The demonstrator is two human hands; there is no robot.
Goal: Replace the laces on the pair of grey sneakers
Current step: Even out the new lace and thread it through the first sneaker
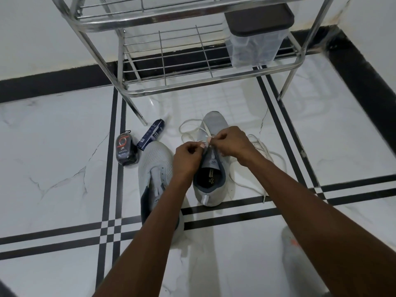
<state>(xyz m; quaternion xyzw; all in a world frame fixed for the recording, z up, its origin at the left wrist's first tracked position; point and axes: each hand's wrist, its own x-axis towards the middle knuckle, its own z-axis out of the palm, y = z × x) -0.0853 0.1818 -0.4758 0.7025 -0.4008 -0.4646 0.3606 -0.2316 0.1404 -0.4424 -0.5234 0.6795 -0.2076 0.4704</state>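
Currently, the left hand (188,155) and right hand (232,144) are pinching the white lace (206,130) over the sneaker (211,168), apparently threading an eyelet; next, pulling slack through evenly.

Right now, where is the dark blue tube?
In the head view, the dark blue tube lies on the floor left of the hands, between the black polish container and the rack's leg.

Left hand (188,156) and right hand (232,144) pinching white lace (206,144) over right grey sneaker (211,181), tiled floor (64,146)
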